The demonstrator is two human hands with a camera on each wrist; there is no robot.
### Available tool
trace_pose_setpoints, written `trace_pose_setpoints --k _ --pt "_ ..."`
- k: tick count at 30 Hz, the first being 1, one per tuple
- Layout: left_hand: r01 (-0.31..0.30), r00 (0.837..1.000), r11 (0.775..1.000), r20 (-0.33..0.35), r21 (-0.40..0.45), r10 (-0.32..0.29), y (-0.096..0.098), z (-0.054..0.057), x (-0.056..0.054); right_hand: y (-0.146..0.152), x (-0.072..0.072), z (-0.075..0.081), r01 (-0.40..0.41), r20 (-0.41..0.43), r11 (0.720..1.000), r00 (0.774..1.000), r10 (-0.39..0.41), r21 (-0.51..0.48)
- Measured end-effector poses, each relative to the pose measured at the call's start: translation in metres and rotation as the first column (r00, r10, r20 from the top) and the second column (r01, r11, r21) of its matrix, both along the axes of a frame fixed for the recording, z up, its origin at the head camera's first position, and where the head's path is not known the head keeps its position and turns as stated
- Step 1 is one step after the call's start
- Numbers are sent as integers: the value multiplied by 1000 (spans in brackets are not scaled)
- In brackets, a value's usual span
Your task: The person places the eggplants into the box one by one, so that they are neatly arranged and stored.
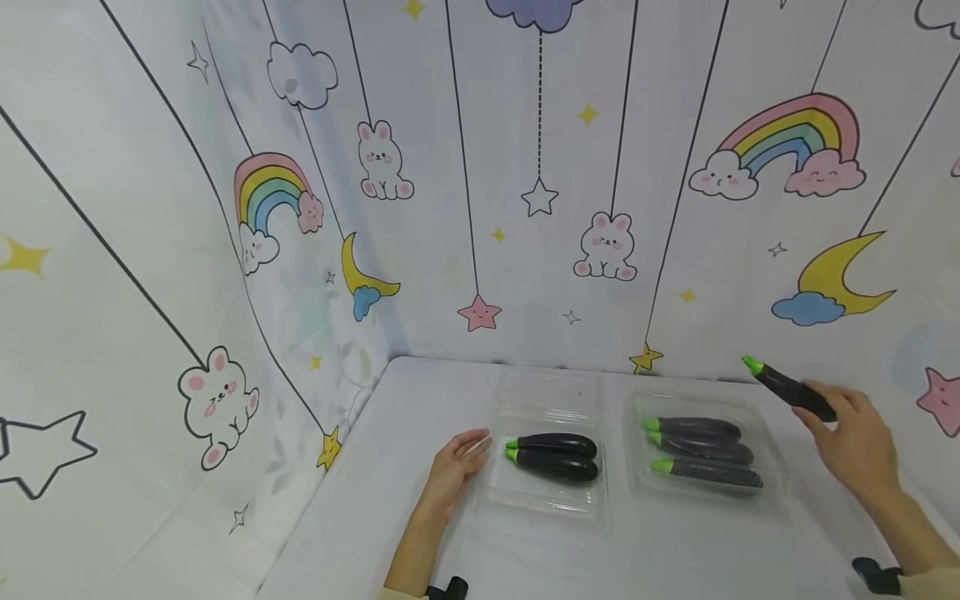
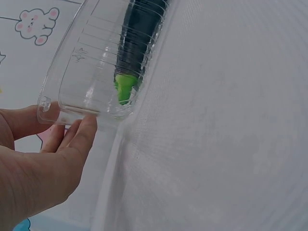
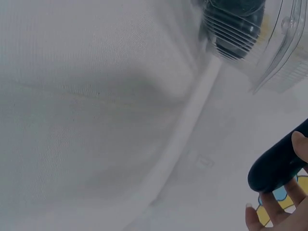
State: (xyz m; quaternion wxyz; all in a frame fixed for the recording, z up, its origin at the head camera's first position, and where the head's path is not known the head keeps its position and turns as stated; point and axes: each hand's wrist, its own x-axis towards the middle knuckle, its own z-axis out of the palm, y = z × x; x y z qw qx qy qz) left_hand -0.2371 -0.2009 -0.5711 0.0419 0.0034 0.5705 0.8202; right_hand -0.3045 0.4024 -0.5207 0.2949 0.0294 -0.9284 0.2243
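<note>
In the head view, my right hand [image 1: 862, 442] grips a dark eggplant [image 1: 787, 388] by its rounded end. Its bright green tip points up and left, above the right side of a clear plastic container [image 1: 776, 454]. Three similar eggplants [image 1: 705, 450] lie side by side in that container. To the left stands another clear container [image 1: 551, 504] holding two glossy eggplants [image 1: 558, 467]. My left hand [image 1: 450, 475] is at its left edge; in the left wrist view its fingertips [image 2: 89, 122] touch the container's end with fingers fairly straight.
Both containers stand on a white-covered table [image 1: 360, 500]. White fabric [image 1: 435, 250] printed with rabbits, stars and rainbows hangs behind and along the left. A narrow gap separates the two containers. Each wrist wears a black strap [image 1: 876, 575].
</note>
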Motion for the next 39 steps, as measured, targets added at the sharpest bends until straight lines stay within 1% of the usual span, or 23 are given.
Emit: trace_pose_setpoints --k 7,18,26,32,36,39 --pt "3 1000 1000 -7 -10 -3 0 0 1 -6 3 1 -26 -57 1000 998 27 18" --pt "1 1000 1000 -6 -17 -1 1 1 0 -16 7 0 -60 -109 997 992 64 40" --pt "-3 1000 1000 -2 -16 3 1 1 1 -32 13 3 -86 -145 995 985 93 56" --pt "-2 1000 1000 -3 -14 2 0 1 1 -45 18 3 -110 -170 989 977 125 98" --pt "-2 1000 1000 -3 -15 2 0 1 0 -52 22 3 -127 -171 987 975 143 103" --pt "0 1000 1000 -1 -17 0 0 1 0 -57 23 2 -141 -186 984 969 161 113"
